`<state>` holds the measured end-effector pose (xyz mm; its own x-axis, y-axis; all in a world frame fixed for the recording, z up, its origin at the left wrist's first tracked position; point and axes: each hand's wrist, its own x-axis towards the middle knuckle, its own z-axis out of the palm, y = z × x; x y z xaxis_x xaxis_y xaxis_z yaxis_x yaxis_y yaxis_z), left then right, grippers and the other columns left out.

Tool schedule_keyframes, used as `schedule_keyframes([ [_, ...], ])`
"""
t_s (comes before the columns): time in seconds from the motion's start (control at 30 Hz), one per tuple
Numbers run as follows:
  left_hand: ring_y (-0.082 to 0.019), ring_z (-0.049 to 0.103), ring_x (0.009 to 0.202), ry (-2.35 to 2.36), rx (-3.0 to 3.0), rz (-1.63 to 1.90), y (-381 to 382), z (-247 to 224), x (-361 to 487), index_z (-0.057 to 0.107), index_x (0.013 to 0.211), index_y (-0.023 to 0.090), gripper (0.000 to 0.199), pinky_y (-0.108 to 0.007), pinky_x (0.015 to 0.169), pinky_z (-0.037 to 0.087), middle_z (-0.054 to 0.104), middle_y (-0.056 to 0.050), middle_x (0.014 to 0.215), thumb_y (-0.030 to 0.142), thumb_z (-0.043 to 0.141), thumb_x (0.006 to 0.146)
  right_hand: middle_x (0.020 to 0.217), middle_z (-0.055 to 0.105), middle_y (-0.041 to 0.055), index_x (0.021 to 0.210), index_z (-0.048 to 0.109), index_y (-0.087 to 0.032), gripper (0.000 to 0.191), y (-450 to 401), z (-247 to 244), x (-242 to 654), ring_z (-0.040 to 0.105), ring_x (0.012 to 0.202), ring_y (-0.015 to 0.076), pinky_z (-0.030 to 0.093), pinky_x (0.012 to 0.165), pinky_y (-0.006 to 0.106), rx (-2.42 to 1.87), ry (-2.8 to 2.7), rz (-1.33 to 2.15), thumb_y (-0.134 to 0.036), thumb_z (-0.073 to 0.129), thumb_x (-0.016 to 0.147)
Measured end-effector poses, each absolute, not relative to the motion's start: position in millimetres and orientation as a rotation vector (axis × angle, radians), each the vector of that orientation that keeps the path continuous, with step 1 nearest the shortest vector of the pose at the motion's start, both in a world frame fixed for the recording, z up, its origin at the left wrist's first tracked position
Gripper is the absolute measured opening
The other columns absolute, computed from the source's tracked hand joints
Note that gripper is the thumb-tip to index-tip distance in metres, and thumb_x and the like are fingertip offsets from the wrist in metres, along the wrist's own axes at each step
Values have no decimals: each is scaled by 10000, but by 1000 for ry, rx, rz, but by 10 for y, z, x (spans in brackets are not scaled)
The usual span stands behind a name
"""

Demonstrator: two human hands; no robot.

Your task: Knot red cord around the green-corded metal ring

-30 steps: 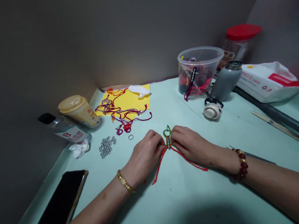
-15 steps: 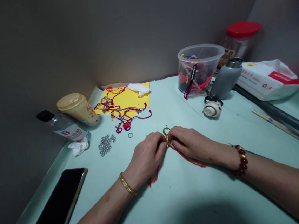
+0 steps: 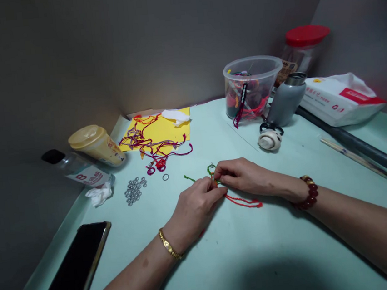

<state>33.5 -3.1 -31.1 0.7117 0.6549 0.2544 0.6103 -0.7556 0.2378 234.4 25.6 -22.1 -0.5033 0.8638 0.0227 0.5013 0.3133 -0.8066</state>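
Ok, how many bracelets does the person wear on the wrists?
2: a gold link bracelet on the left wrist, and a red bead bracelet on the right wrist.

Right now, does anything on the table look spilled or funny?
The small metal rings lie loose in a heap on the pale green table, as if spilled, beside a crumpled tissue. Tangled red and purple threads sprawl over the yellow paper.

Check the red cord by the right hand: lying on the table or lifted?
Lying on the table: the red cord runs from under the right hand along the pale green tabletop to its loose end.
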Motion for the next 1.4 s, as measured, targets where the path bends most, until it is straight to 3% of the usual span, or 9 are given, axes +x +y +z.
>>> schedule_keyframes([
  [0.13, -130, 554, 769, 1011, 2719, 480, -38, -313, 334, 654, 972, 188, 199, -239, 671, 447, 592, -30, 900, 158, 458, 960, 770, 628, -2, 832, 642, -167, 148, 242, -261, 2308, 512, 679, 116, 370, 642, 230, -1190, -2169, 941, -100, 513, 805],
  [0.33, -141, 557, 788, 1045, 2691, 415, -38, -317, 330, 611, 988, 187, 185, -259, 701, 452, 579, -27, 917, 186, 426, 978, 805, 584, 17, 795, 608, -166, 148, 219, -322, 2288, 502, 717, 126, 368, 678, 247, -1150, -2287, 693, -83, 495, 839],
  [0.87, -149, 521, 688, 1122, 2664, 345, -53, -317, 345, 531, 798, 179, 221, -268, 631, 422, 559, -19, 797, 239, 424, 981, 823, 529, 13, 815, 533, -176, 116, 179, -384, 2209, 448, 699, 123, 313, 646, 248, -1284, -2322, 610, -141, 455, 894],
  [1.4, -158, 547, 709, 1087, 2645, 367, -25, -320, 358, 554, 825, 174, 203, -276, 651, 447, 592, -37, 820, 257, 446, 975, 847, 559, 42, 859, 518, -174, 94, 158, -380, 2131, 466, 673, 136, 293, 609, 260, -1405, -2379, 485, -133, 442, 896],
])
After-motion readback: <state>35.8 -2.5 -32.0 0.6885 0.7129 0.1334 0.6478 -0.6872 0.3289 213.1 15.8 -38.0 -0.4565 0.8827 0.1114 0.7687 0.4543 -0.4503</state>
